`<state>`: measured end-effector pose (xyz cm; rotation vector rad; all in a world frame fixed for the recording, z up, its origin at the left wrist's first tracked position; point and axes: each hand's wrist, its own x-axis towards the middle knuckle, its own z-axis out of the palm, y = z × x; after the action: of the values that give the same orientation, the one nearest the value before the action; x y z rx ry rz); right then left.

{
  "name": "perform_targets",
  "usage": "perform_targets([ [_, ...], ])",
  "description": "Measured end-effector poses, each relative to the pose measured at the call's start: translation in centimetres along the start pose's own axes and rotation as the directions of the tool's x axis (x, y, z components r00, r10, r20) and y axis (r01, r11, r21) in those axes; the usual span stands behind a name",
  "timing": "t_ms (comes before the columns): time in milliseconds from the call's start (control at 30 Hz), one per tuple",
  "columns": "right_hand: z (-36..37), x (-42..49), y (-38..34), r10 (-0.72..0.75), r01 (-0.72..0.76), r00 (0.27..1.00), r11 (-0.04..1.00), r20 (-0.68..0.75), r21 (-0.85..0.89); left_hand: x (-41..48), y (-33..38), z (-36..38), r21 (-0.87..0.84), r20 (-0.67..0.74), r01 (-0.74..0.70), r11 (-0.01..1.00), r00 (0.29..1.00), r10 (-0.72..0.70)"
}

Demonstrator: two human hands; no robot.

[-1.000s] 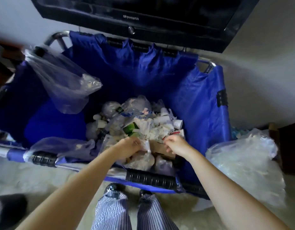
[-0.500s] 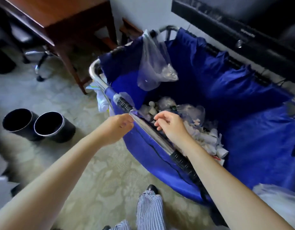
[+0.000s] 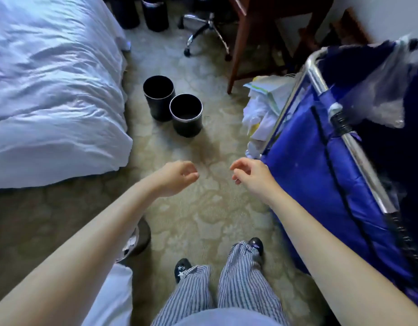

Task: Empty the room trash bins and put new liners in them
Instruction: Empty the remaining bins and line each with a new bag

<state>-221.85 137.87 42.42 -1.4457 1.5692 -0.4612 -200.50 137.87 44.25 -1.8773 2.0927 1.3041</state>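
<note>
Two black round trash bins stand side by side on the carpet ahead of me: the far bin [image 3: 159, 98] and the near bin [image 3: 186, 115]. Both look bare inside, with no liner showing. My left hand [image 3: 175, 177] and my right hand [image 3: 249, 176] hover over the carpet, short of the bins, fingers loosely curled and holding nothing. The blue fabric trash cart [image 3: 339, 175] with a metal frame stands at my right, close to my right hand. A clear plastic bag [image 3: 382, 90] hangs over its rim.
A bed with white bedding [image 3: 53, 85] fills the left. A wooden desk leg [image 3: 238, 45] and an office chair base [image 3: 207, 31] stand beyond the bins. White cloths and papers [image 3: 264, 107] pile against the cart's end. Two more dark bins [image 3: 142, 12] stand at the back.
My view has swung left from the cart to the floor and the bed. Both hands have come away from the cart's rim and now hang over the carpet, holding nothing.
</note>
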Motion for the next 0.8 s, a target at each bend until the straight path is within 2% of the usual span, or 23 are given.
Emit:
perform_targets([
  [233, 11.9, 1.9, -4.2, -0.027, 0.070, 0.961, 0.986, 0.274, -0.149, -7.0, -11.5, -0.8, -0.083, -0.038, 0.229, 0.970, 0.972, -0.233],
  [400, 16.5, 3.4, -5.9, -0.012, 0.120, 0.904, 0.966, 0.427, -0.228, -8.3, -15.8, -0.6, -0.224, -0.060, 0.318, 0.921, 0.939, -0.339],
  [567, 19.1, 7.3, -8.6, 0.003, 0.146, 0.867, 0.955, 0.499, -0.260, -7.4, -18.8, -2.4, -0.293, -0.056, 0.388, 0.874, 0.905, -0.421],
  [800, 22.0, 13.9, -11.8, 0.050, 0.177, 0.820, 0.925, 0.571, -0.335, -3.5, -20.3, -6.3, -0.350, -0.118, 0.403, 0.845, 0.876, -0.467],
])
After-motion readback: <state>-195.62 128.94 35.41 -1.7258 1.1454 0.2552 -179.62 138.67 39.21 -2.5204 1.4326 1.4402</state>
